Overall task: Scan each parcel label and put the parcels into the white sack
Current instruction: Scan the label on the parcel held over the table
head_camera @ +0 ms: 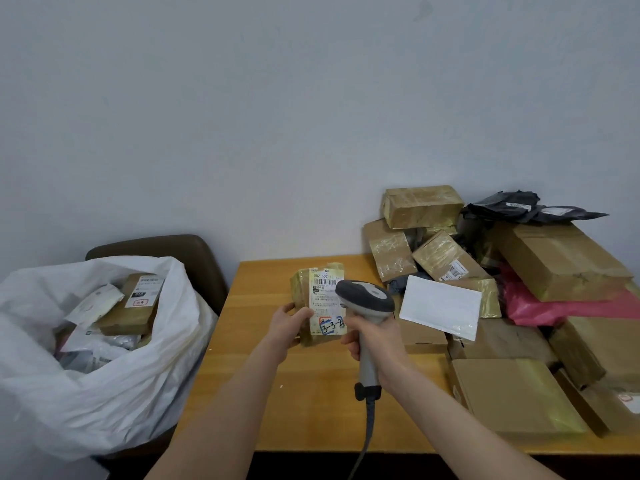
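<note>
Small tape-wrapped brown parcel [302, 289] upright at mid-tabletop [311, 410], white label [323, 303] facing us, blue handwriting at its foot. Grey handheld scanner [367, 299] just beside the parcel's right side, overlapping the label's right edge. Boxes and mailers [561, 261] heaped along the right edge. White sack [104, 393] gapes off the left edge, parcels inside.

The sack [104, 393] sits left of the table [311, 393], before a chair [194, 258], with parcels [131, 306] inside; a parcel pile [519, 271] covers the table's right side against the wall [311, 98]
</note>
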